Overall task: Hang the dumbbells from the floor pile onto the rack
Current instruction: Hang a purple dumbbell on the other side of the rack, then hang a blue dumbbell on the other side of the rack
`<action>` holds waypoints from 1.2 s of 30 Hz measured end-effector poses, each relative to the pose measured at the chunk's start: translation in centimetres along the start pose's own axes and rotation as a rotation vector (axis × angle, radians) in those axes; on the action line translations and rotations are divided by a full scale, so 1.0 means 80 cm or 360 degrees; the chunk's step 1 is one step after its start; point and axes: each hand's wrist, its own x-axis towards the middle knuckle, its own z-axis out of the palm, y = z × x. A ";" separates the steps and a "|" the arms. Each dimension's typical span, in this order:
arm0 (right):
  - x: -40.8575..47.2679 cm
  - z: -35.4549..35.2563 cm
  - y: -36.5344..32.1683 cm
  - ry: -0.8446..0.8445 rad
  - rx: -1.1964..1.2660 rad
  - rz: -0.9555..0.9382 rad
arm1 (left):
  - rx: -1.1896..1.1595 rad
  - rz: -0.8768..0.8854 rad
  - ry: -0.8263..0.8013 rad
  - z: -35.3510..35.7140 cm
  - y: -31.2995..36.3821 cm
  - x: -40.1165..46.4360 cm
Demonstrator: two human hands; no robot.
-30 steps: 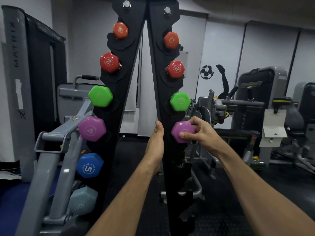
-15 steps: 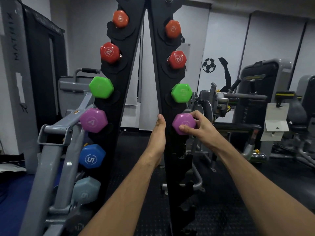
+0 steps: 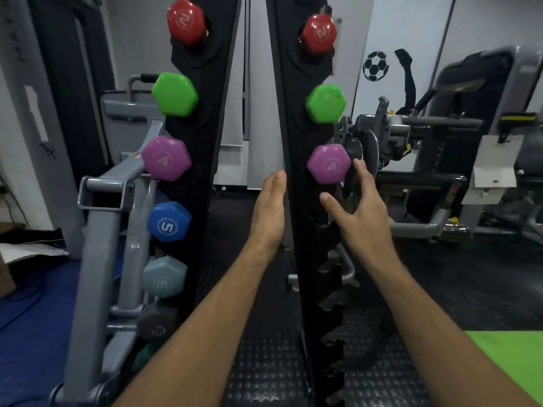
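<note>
A black A-frame rack (image 3: 302,201) fills the middle, with two uprights. A purple dumbbell marked 4 (image 3: 329,167) hangs in the right upright, below a green one (image 3: 325,103) and a red one (image 3: 318,33). My right hand (image 3: 357,211) hovers just below and right of that purple dumbbell, fingers spread, holding nothing. My left hand (image 3: 269,212) lies flat with straight fingers along the inner edge of the right upright. The left upright carries red, green, purple (image 3: 166,158), blue (image 3: 169,221) and pale blue (image 3: 164,277) dumbbells. Slots below the right purple dumbbell hold nothing.
A grey machine frame (image 3: 97,259) stands at the left in front of the rack. More gym machines (image 3: 426,136) stand at the right. The floor is black studded rubber (image 3: 264,362), with a blue mat (image 3: 29,318) at the left and a green mat (image 3: 511,356) at the lower right.
My right hand has let go of the purple dumbbell on the right upright and drawn back down, fingers spread. The view has tilted lower and closer to the rack.
</note>
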 end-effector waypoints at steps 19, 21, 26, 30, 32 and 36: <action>-0.340 0.116 0.183 -0.0405 0.0122 0.1092 | 0.0472 -0.0901 -0.0102 -0.065 -0.278 -0.182; -0.381 0.124 0.215 -0.0532 0.0059 0.1307 | 0.0533 -0.1101 -0.0132 -0.075 -0.318 -0.210; -0.458 0.140 0.273 -0.0860 -0.0152 0.1698 | 0.0710 -0.1510 -0.0285 -0.092 -0.406 -0.277; -0.511 0.142 0.305 -0.1005 -0.0312 0.1881 | 0.0899 -0.1737 -0.0551 -0.095 -0.471 -0.329; -0.536 0.143 0.319 -0.1080 -0.0359 0.1954 | 0.0988 -0.1811 -0.0667 -0.095 -0.502 -0.351; -0.588 0.139 0.346 -0.1212 -0.0416 0.2131 | 0.1097 -0.1914 -0.0812 -0.089 -0.541 -0.385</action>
